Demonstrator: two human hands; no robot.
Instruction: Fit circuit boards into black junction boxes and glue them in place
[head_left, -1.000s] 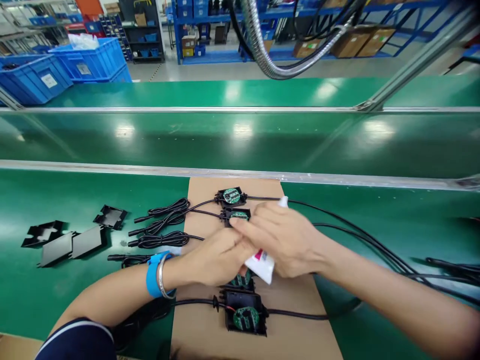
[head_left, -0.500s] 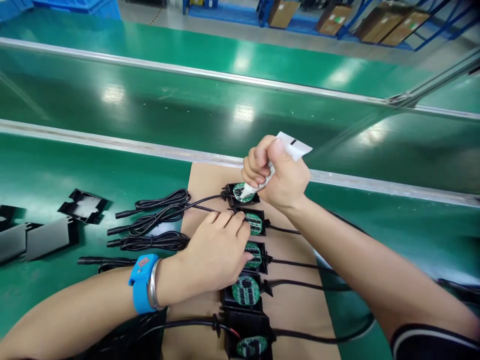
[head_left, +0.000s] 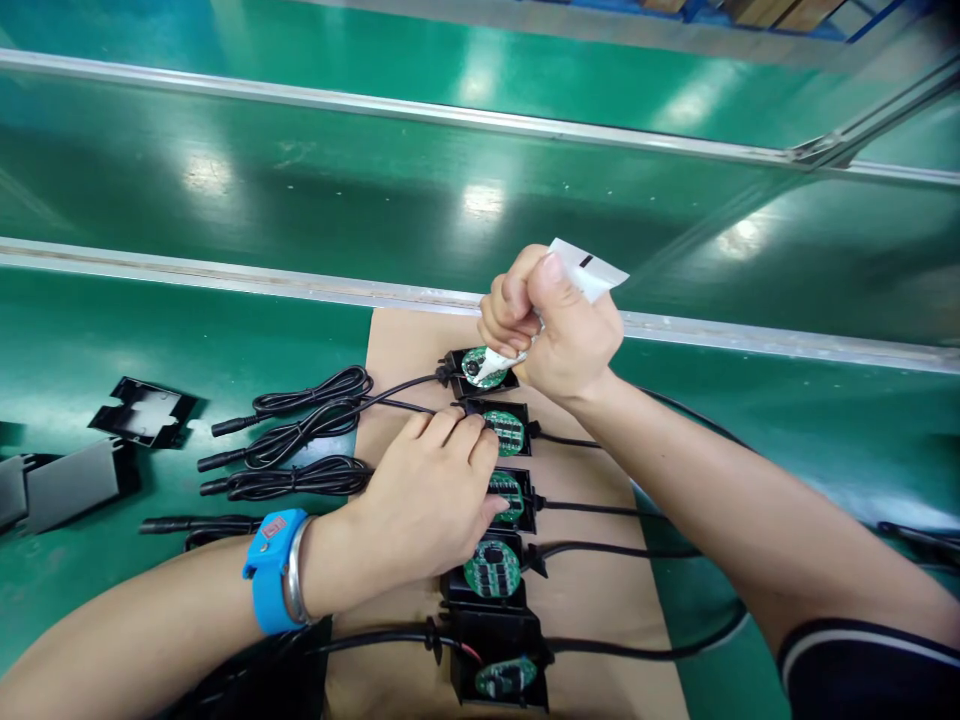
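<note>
My right hand (head_left: 559,320) is wrapped round a white squeeze tube (head_left: 589,270), its flat end sticking up past the thumb. The tube's nozzle points down at a round green circuit board (head_left: 493,378) in the farthest black plastic case (head_left: 459,388). Whether the tip touches the board cannot be made out. Palm down, my left hand (head_left: 427,500) lies over the cases nearer me, fingers extended and thumb apart. Its fingertips rest at the second case, beside that case's circuit board (head_left: 505,433); the thumb reaches the third board (head_left: 506,497).
A brown cardboard sheet (head_left: 592,600) lies under the row of cases. Two nearer boards (head_left: 492,568) sit in their cases. Coiled black cables (head_left: 300,480) lie left, with loose black covers (head_left: 142,412) beyond. A metal rail (head_left: 300,285) runs behind the cardboard.
The view has tilted downward slightly, so the far shelves have mostly left the frame. The nozzle has shifted a little across the farthest board. My left hand stays over the cases.
</note>
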